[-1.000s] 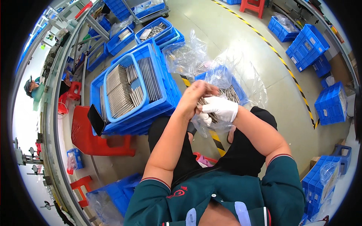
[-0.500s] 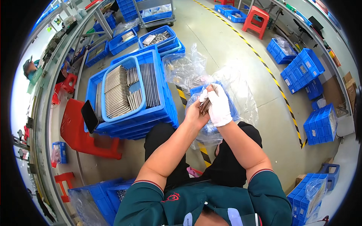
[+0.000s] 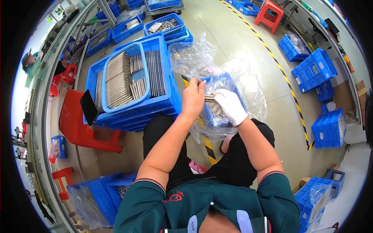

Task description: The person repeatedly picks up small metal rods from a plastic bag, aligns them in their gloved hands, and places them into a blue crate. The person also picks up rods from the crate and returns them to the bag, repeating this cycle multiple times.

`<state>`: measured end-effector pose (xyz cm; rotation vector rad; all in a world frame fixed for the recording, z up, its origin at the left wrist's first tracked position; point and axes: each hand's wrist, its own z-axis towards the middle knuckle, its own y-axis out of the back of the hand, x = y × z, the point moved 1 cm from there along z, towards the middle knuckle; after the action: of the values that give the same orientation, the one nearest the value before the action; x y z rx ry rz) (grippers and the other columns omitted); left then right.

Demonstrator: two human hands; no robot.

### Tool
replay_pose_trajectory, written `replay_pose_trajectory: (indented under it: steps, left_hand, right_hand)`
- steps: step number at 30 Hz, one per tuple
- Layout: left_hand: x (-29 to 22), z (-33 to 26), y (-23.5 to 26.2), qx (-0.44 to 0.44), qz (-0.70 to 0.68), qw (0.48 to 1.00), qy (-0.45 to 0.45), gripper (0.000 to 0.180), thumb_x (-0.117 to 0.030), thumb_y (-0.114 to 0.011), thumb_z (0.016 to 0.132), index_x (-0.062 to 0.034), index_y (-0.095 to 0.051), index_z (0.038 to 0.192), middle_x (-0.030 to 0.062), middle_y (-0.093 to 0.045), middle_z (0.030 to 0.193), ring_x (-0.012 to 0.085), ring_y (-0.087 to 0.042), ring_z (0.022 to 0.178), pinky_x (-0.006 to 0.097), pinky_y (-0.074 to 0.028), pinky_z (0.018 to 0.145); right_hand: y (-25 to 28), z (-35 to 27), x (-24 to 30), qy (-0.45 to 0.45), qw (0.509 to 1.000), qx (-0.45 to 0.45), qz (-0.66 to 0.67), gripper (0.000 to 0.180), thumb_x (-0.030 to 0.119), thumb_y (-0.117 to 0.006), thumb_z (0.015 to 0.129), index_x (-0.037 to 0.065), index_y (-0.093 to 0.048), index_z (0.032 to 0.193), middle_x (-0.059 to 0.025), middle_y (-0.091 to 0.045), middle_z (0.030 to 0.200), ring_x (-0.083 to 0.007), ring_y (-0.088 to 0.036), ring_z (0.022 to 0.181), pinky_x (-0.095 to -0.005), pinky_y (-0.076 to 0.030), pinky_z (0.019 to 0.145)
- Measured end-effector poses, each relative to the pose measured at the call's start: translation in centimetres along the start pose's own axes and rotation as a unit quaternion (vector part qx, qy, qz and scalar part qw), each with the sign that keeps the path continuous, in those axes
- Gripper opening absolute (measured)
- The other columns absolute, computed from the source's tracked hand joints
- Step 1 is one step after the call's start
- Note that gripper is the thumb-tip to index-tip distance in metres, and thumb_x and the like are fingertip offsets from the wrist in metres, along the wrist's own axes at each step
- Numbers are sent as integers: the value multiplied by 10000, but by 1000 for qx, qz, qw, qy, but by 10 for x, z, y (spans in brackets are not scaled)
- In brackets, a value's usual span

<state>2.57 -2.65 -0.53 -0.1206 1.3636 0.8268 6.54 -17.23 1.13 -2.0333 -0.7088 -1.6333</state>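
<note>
Head view, landmark: I take the light-blue tray [image 3: 145,70] as my fixed mark; it sits on the blue crate stack [image 3: 174,99] to the person's left.
Metal rods: I see a small bundle of metal rods [image 3: 209,98] to the right of the tray, bridging the space between the two hands, above the bag-lined blue crate [image 3: 238,91].
Rod axis: the bundle's long axis runs roughly left to right, so I read one end as facing the tray side and the other as facing away from it.
Left hand: the bare left hand [image 3: 194,96] is the nearer one to the tray, standing between it and the rods. Its palm side meets the rods' tray-side ends; I can't tell whether it grips or only backs them.
Right hand: the white-gloved right hand [image 3: 232,105] is farther right of the tray, closed around the rods' other end.
Tray load: I see rows of similar rods [image 3: 118,75] packed inside the tray; just right of it, in the top crate, darker rods [image 3: 154,73] point away from the body.
Around the tray: a dark flat device [image 3: 89,107] leans near its lower left, a red stool [image 3: 75,120] stands farther out that way, and clear plastic sheeting [image 3: 252,91] spreads well to its right.
</note>
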Motion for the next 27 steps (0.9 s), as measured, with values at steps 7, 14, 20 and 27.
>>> replay_pose_trajectory:
  steps: [7, 14, 20, 27]
  left_hand:
    - [-18, -13, 20, 185, -33, 981, -50, 190, -179, -570, 909, 5, -533, 942, 120, -533, 646, 188, -490, 565, 308, -431, 555]
    - [-38, -6, 30, 256, 41, 965, 45, 173, -179, -557, 918, -16, -532, 968, 140, -554, 665, 198, -591, 627, 317, -440, 559]
    - [-13, 2, 29, 19, 2, 998, -65, 180, -205, -534, 931, -26, -530, 947, 173, -582, 691, 243, -587, 602, 328, -453, 582]
    - [2, 0, 32, 136, -353, 912, 156, 201, -227, -492, 966, -38, -532, 911, 15, -525, 658, 47, -381, 481, 199, -298, 448]
  right_hand:
    - [8, -14, 2, -177, 948, 256, 66, 353, 344, -524, 916, 4, -612, 877, -103, -643, 684, -111, -555, 487, -215, -431, 449]
    - [-17, -12, -22, -202, 891, 270, 303, 183, 243, -554, 927, 65, -518, 947, 19, -478, 628, -56, -335, 423, -195, -264, 402]
    - [-11, -13, -14, -139, 965, 165, 147, 278, 298, -527, 949, 24, -556, 908, 33, -467, 613, -16, -332, 452, -178, -231, 387]
    - [4, -12, 4, -11, 999, 18, -38, 273, 276, -563, 897, 10, -621, 870, -9, -547, 645, -79, -462, 568, -246, -378, 531]
